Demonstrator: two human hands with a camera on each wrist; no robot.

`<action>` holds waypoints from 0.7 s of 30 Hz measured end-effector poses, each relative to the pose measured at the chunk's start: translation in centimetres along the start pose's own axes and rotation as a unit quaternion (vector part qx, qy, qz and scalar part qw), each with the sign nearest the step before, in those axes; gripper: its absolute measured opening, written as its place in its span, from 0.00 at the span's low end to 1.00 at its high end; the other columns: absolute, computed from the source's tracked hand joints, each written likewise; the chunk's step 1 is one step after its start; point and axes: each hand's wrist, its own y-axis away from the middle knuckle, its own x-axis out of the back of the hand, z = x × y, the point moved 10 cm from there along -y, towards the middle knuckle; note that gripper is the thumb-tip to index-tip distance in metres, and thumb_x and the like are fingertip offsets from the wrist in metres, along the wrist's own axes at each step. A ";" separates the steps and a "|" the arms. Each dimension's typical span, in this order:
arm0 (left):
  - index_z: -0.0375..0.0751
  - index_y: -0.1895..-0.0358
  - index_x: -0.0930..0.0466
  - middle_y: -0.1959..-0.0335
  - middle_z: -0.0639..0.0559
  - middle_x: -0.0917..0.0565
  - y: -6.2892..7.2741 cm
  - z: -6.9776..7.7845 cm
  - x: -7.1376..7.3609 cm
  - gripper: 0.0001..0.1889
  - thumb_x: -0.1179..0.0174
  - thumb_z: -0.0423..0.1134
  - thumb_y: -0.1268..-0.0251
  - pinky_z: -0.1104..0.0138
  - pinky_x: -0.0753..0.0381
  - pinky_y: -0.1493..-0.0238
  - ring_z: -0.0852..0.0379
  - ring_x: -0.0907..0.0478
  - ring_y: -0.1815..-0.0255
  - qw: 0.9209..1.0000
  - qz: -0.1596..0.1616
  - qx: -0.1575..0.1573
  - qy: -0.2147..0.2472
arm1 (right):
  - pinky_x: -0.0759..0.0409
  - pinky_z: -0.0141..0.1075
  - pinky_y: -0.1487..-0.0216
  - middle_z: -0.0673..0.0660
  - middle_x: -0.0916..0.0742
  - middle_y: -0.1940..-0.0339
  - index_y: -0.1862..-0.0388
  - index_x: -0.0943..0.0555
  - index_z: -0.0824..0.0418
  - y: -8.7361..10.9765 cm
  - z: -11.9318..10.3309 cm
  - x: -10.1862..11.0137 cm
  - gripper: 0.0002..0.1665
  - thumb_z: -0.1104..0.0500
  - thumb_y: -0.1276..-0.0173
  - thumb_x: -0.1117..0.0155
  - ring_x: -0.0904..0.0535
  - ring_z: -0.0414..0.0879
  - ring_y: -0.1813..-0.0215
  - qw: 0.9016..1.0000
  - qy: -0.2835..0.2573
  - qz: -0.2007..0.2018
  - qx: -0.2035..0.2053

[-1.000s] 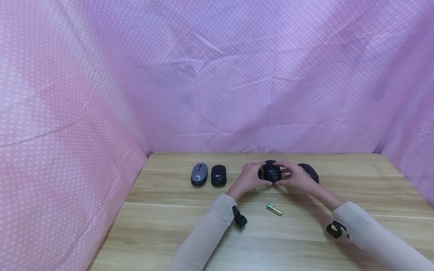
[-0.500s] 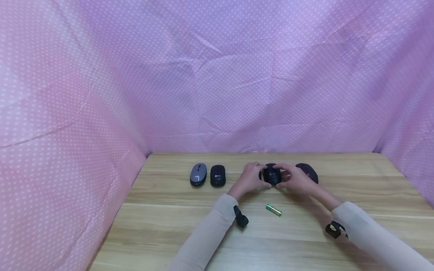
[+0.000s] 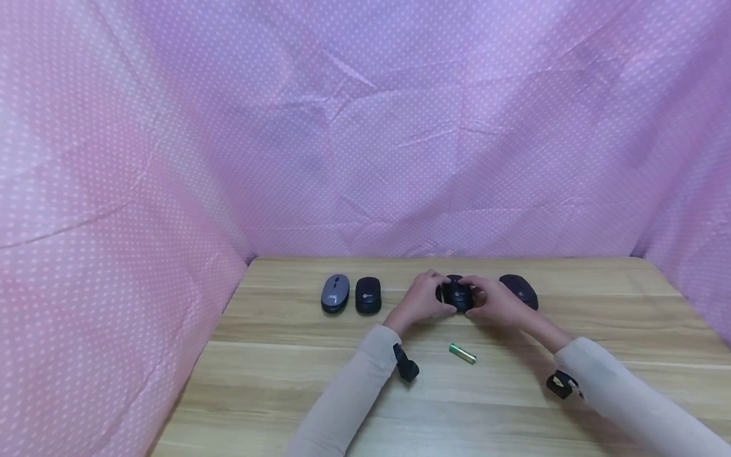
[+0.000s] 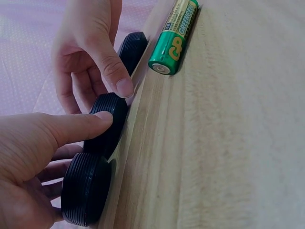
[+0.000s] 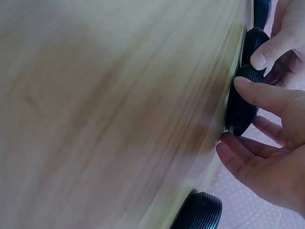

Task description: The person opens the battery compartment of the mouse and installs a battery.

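Note:
A black computer mouse [image 3: 458, 295] sits on the wooden table between both hands. My left hand [image 3: 422, 297] holds its left side, the thumb on the near end and the fingers at the far side. From the right, my right hand [image 3: 495, 303] grips the same mouse between thumb and fingers, as the right wrist view shows. Partly hidden beneath my left hand is another black mouse [image 4: 86, 188], close beside the held one. A third black mouse [image 3: 520, 292] lies just behind my right hand. Nearer to me rests a green and gold battery [image 3: 462, 353].
Toward the left of the table [image 3: 274, 381] stand a grey mouse [image 3: 335, 294] and a black mouse [image 3: 368, 296], side by side. Pink dotted cloth [image 3: 365, 158] hangs behind the table and along its sides.
The held mouse has come down slightly and toward me, with both hands around it. The battery and the other mice have stayed put.

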 end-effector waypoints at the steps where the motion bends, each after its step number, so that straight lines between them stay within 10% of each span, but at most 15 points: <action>1: 0.43 0.33 0.22 0.36 0.49 0.22 0.0 0.0 0.0 0.33 0.25 0.48 0.41 0.64 0.26 0.29 0.52 0.26 0.34 1.000 0.001 -0.002 -0.001 | 0.15 0.56 0.46 0.76 0.18 0.39 0.34 0.25 0.70 0.0 0.0 0.0 0.38 0.68 0.45 0.22 0.17 0.67 0.43 1.000 0.002 0.000 -0.001; 21: 0.47 0.30 0.24 0.36 0.50 0.21 0.4 0.9 0.5 0.33 0.26 0.47 0.38 0.62 0.27 0.29 0.51 0.26 0.34 1.000 0.001 -0.003 -0.009 | 0.15 0.57 0.45 0.75 0.20 0.36 0.32 0.27 0.71 0.1 -0.4 0.3 0.41 0.65 0.43 0.21 0.19 0.68 0.40 0.999 0.024 -0.026 -0.006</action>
